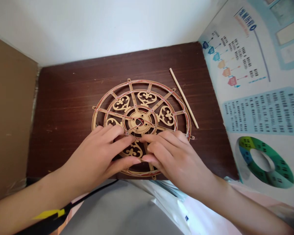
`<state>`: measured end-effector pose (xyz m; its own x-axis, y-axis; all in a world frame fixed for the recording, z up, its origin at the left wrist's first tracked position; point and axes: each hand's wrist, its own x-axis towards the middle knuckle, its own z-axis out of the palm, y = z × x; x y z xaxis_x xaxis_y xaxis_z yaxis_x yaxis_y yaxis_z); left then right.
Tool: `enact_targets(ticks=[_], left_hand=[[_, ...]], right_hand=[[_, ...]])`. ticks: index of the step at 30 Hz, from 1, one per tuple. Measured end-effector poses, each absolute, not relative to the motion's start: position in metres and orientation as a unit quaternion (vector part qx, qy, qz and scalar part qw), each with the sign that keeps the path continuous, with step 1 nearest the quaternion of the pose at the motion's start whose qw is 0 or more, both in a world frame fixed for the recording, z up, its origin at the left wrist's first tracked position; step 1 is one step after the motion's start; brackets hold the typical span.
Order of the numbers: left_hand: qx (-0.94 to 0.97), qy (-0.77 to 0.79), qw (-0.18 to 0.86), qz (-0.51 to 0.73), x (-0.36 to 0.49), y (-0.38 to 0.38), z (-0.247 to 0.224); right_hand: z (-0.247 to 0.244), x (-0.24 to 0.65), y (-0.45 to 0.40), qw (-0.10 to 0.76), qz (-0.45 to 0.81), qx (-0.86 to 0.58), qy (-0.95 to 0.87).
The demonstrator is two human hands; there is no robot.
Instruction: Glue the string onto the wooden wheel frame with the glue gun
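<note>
A round, gold, wheel-shaped frame [132,86] with spokes, heart-like scrollwork and a hub lies flat before me. Thin red and white wire [183,119] runs along its rings and spokes and across the hub. My left hand [105,147] rests on the frame's lower left, fingers curled onto it near the hub. My right hand [166,147] bends over the lower right part. Both index fingertips almost meet just below the hub, and the thumb tips almost touch beneath them. What exactly the fingertips press or pinch is hidden.
A thin pale wooden stick [183,98] lies right of the frame on the dark brown tabletop [68,98]. Cardboard [9,107] stands at the left, and a printed poster sheet [257,107] at the right. Behind is a white wall [112,29]. A black and yellow strap [54,213] hangs near my left forearm.
</note>
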<state>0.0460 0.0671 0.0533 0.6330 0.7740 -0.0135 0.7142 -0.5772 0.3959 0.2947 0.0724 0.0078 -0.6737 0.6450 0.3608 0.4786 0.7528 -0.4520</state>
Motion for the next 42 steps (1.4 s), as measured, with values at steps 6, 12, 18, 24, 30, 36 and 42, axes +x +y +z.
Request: enact_targets(ticks=[6,12,18,24,30,36,42], left_hand=[[0.882,0.422,0.194,0.076,0.048,0.069,0.053],[0.878,0.425,0.207,0.069,0.048,0.069,0.055],[0.874,0.43,0.215,0.069,0.05,0.069,0.057],[0.876,0.428,0.202,0.091,0.049,0.064,0.058],[0.866,0.441,0.196,0.131,0.049,0.061,0.064],[0.822,0.476,0.262,0.17,0.052,0.053,0.068],[0.737,0.472,0.402,0.269,0.07,0.021,0.064]], right_hand=[[0.008,0.296,0.077,0.234,0.149,-0.297,-0.914],[0.005,0.302,0.077,0.317,0.348,-0.36,-0.805],[0.009,0.304,0.07,0.39,0.459,-0.408,-0.686],[0.005,0.31,0.058,0.463,0.474,-0.413,-0.625],[0.001,0.31,0.053,0.49,0.492,-0.401,-0.597],[0.005,0.306,0.051,0.5,0.524,-0.392,-0.568],[0.016,0.295,0.034,0.46,0.671,-0.368,-0.451]])
